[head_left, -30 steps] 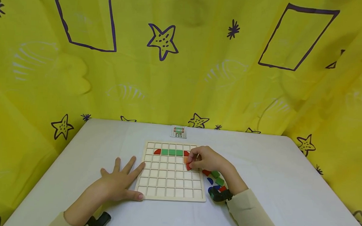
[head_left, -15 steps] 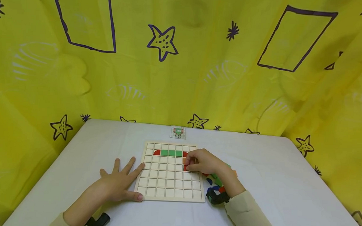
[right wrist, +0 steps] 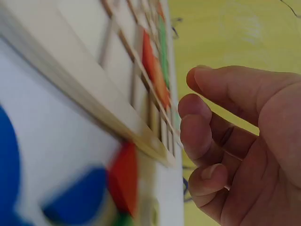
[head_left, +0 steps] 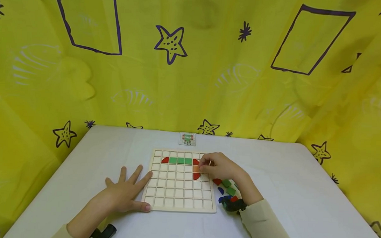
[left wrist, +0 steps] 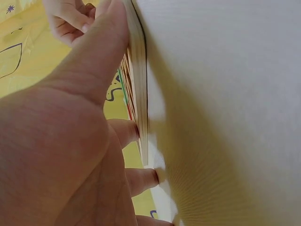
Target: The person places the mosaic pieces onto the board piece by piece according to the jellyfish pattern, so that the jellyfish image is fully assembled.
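Observation:
A wooden grid board (head_left: 187, 209) lies on the white table. My left hand (head_left: 121, 193) is spread flat, its thumb at the board's near left corner and a finger at the left edge; the left wrist view shows the thumb along the board's side (left wrist: 136, 56). My right hand (head_left: 221, 166) hovers over the board's right side, fingers loosely bent and nothing between them in the right wrist view. Just left of its fingertips, a red rounded piece (head_left: 196, 176) sits in a cell below an orange square (head_left: 196, 169). Above are another red rounded piece (head_left: 195, 162) and a row of green squares (head_left: 180, 161).
At the row's left end sits a red rounded piece (head_left: 165, 160). Loose green (head_left: 230, 191), blue (head_left: 221, 190) and red (head_left: 217, 182) pieces lie right of the board, partly under the right wrist. A small patterned card (head_left: 187, 139) lies behind the board.
My right hand has set the red rounded piece into the cell below the orange square, let go, and moved up and right off it. My left hand has stayed still.

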The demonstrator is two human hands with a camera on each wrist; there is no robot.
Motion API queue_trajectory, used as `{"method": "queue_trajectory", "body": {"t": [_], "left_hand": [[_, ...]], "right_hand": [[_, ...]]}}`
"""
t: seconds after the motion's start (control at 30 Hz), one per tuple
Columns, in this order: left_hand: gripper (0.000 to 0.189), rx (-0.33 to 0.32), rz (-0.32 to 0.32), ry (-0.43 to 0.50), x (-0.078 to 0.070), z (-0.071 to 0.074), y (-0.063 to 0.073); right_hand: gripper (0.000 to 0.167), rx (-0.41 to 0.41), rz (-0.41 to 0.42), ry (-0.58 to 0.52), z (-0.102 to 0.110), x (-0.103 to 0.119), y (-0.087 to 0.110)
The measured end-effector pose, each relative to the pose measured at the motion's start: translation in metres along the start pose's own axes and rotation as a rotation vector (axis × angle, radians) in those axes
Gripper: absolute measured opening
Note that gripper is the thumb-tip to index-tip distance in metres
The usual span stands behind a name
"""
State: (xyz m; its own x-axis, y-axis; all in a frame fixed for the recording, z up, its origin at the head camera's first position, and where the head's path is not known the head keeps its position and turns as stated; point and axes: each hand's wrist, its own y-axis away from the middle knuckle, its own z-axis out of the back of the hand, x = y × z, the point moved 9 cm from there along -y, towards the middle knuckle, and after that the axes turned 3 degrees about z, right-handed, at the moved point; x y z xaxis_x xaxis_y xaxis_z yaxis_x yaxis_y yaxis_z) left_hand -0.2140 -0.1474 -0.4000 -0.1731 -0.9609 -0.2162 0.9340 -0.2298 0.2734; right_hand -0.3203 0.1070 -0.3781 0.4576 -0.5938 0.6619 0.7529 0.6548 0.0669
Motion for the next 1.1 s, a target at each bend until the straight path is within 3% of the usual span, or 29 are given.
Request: {"method": "queue_trajectory", "body": {"t": [0.2,0.33,0.57,0.7,1.1], "left_hand": [[0.111,0.002,0.007,0.004,0.0,0.004,0.0],[0.11,0.002,0.004,0.016,-0.004,0.006,-0.001],[0.109,0.008,0.003,0.007,-0.007,0.005,-0.003],[0.11,0.014,0.011,0.002,-0.006,0.003,-0.003],[0.11,0.015,0.024,0.027,-0.003,0.001,0.001]], "right_hand": [[0.01,-0.058,-0.041,0.02,0.031,-0.013,0.013],[0.011,-0.061,-0.116,0.024,0.042,-0.026,0.028],[0.01,0.06,-0.181,0.011,0.029,-0.044,0.058],[0.013,0.09,-0.202,-0.007,0.02,-0.05,0.068],[0.018,0.058,-0.195,0.042,0.021,-0.05,0.06]]}}
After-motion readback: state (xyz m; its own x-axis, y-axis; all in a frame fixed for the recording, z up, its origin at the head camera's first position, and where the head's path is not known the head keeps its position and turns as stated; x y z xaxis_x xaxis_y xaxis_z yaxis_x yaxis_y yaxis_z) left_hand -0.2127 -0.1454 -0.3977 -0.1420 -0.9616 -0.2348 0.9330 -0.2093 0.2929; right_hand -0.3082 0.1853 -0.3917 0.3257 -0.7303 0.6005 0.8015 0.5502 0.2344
